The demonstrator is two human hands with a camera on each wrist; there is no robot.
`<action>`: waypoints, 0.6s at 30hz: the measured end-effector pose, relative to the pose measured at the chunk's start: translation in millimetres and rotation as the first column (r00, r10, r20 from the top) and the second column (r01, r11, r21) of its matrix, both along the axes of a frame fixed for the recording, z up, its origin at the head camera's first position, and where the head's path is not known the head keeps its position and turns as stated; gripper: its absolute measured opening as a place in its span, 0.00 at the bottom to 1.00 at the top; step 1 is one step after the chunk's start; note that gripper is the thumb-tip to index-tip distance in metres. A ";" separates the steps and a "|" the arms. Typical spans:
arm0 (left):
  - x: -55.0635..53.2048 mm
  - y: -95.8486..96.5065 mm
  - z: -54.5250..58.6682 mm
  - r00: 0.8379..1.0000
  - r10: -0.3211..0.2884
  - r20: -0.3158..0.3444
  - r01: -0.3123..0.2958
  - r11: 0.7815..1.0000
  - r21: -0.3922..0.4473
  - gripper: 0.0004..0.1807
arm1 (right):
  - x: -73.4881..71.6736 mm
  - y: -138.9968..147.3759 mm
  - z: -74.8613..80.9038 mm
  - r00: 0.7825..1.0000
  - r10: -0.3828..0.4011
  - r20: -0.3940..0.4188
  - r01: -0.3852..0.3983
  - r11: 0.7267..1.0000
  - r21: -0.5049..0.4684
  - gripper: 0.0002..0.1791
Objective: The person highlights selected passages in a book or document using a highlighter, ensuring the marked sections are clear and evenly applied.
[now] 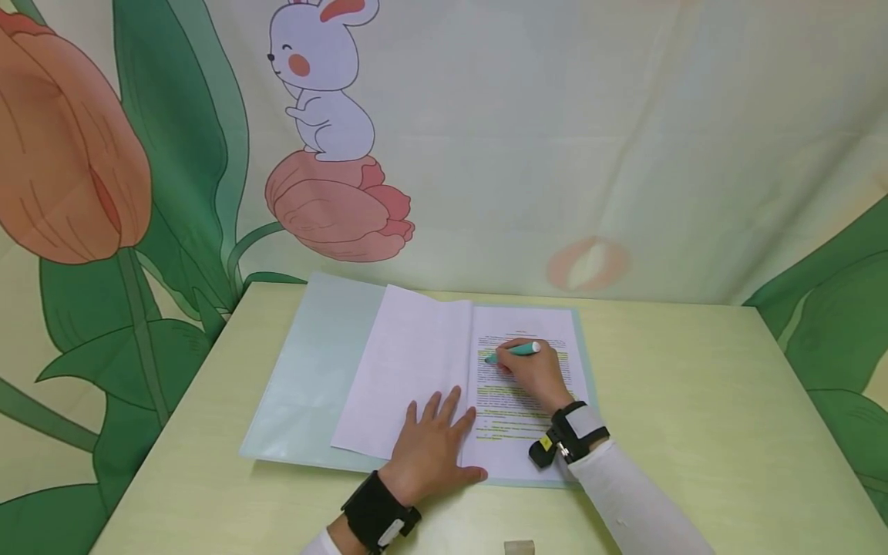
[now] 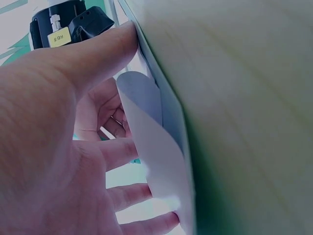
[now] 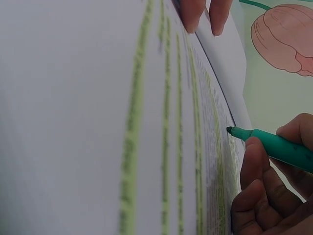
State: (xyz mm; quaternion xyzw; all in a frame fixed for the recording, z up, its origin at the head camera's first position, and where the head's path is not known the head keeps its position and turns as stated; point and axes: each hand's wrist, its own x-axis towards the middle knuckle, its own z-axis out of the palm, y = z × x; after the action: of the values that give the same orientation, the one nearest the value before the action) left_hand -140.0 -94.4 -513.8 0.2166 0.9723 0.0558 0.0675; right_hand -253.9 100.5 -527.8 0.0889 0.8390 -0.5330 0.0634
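A pale green folder [image 1: 298, 370] lies spread on the table, with a blank white sheet [image 1: 409, 354] turned to its left side. On the right side is a printed page [image 1: 513, 462] with several lines marked in yellow-green. My right hand [image 1: 539, 374] pinches a green highlighter [image 1: 525, 349], its tip at the upper left of the text. In the right wrist view the highlighter's dark tip [image 3: 230, 130] points at the page, uncapped. My left hand [image 1: 433, 447] rests with fingers spread across the inner fold, and in the left wrist view the sheet's edge [image 2: 142, 117] curls up beside its fingers.
A small beige block [image 1: 519, 547] sits at the table's front edge. The pale wooden table [image 1: 708, 408] extends to both sides of the folder. Behind it hangs a cloth backdrop [image 1: 486, 154] printed with a rabbit and tulips. Both wrists wear black camera straps [image 1: 579, 430].
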 end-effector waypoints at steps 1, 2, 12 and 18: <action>-0.1 0.2 0.0 1.000 0.001 0.000 -0.001 1.000 0.001 0.49 | -0.3 0.5 0.0 1.000 -0.002 -0.004 0.002 1.000 0.003 0.11; -0.4 0.3 -0.3 1.000 0.001 -0.002 -0.001 1.000 0.002 0.49 | -0.5 0.9 0.1 1.000 -0.003 -0.010 0.003 1.000 0.011 0.11; -2.1 0.6 -2.0 1.000 0.002 -0.005 -0.003 1.000 -0.004 0.50 | -1.6 7.2 -0.9 1.000 0.000 -0.013 0.001 1.000 0.031 0.12; -1.3 1.0 -0.8 1.000 0.003 0.007 -0.003 1.000 0.002 0.50 | -0.1 10.9 -1.7 1.000 -0.003 -0.016 0.004 1.000 0.019 0.12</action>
State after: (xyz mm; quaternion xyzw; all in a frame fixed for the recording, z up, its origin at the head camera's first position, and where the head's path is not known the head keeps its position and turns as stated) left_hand -141.3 -93.3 -514.6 0.2149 0.9724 0.0578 0.0707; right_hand -254.0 111.4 -529.5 0.0867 0.8443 -0.5260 0.0549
